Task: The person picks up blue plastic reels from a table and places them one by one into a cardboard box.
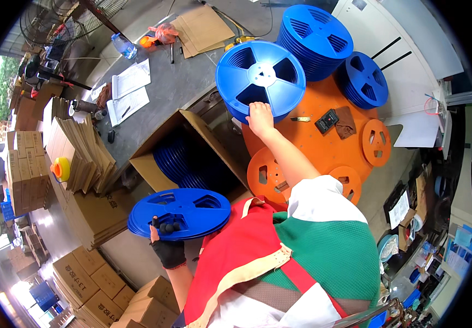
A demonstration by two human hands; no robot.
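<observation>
In a black fingerless glove, my left hand (168, 246) grips a few flat blue plastic reels (145, 212) stacked together, its fingertips showing through a cut-out in them. My bare right hand (260, 117) is closed over the near edge of the top blue reel (284, 82) of a stack, fingers at a cut-out. That stack stands on an orange tabletop (315, 142). Between my hands, an open cardboard box (154, 172) holds rows of blue reels (173, 161) on edge, partly in shadow.
Two more blue reel stacks (315, 33) (362, 79) stand behind. Orange reel discs (376, 143), a small black device (326, 121) and a brown cloth (346, 123) lie on the orange top. The grey table (162, 104) carries papers (129, 82) and a bottle (124, 46). Cartons (91, 281) stand lower left.
</observation>
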